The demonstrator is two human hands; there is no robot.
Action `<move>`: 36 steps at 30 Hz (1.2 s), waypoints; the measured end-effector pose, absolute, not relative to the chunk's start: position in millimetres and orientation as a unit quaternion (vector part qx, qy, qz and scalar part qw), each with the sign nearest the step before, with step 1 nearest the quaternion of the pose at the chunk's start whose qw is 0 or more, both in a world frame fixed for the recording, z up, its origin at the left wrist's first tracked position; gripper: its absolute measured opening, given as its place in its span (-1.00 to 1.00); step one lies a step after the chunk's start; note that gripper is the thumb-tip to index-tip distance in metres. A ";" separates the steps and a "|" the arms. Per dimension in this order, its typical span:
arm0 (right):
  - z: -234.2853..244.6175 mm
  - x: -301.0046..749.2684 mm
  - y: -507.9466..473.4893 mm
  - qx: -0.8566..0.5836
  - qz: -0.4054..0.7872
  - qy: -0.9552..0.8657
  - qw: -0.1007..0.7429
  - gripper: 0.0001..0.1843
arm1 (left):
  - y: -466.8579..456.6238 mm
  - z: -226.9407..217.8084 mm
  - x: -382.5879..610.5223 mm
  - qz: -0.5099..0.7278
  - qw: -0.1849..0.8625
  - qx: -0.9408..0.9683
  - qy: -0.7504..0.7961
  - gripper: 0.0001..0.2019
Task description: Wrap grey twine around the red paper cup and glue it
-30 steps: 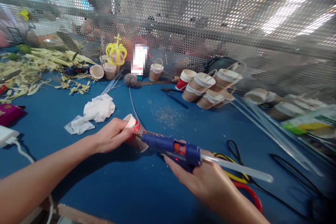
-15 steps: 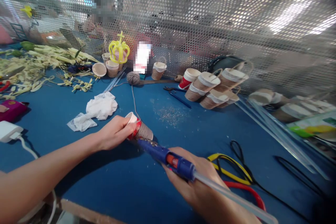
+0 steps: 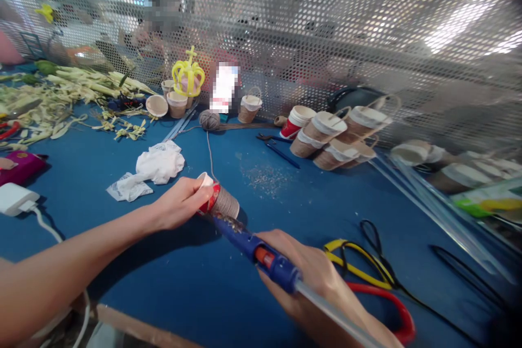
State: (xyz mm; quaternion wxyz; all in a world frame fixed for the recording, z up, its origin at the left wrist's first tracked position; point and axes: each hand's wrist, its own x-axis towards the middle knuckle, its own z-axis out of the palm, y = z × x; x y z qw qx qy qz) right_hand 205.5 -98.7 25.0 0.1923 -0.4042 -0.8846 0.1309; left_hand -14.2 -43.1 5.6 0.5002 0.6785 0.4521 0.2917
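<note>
My left hand [image 3: 183, 202] is closed around the rim end of a red and white paper cup [image 3: 211, 199], which lies tilted on its side. Grey-brown twine [image 3: 227, 202] wraps the lower part of the cup, and a strand runs back to a ball of twine [image 3: 209, 119]. In my right hand [image 3: 299, 266] I grip a blue hot glue gun [image 3: 248, 244], its nozzle at the near side of the cup by the edge of the twine. A long clear glue stick [image 3: 326, 304] sticks out of its back end.
Several wrapped cups [image 3: 324, 128] stand at the back right, with blue-handled pliers [image 3: 281, 153] beside them. White crumpled cloth [image 3: 160, 163] lies left of centre. Yellow- and red-handled scissors-like loops [image 3: 402, 310] and a black cord lie at right. Perforated metal screen [image 3: 265, 38] closes the back.
The glue gun's back end has dropped slightly, and its nozzle stays against the cup. My left hand still holds the cup in nearly the same place. The view has shifted a little.
</note>
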 end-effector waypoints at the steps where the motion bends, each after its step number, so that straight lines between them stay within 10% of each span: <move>1: 25.2 205.6 -98.5 -0.400 0.129 -0.887 0.192 -0.84 | -43.0 5.3 -14.3 0.290 0.496 0.679 0.456 -0.69; 36: 50.7 207.8 -74.7 -0.603 0.398 -0.673 0.162 -0.58 | -41.4 8.3 -20.5 0.288 0.371 0.825 0.313 -0.70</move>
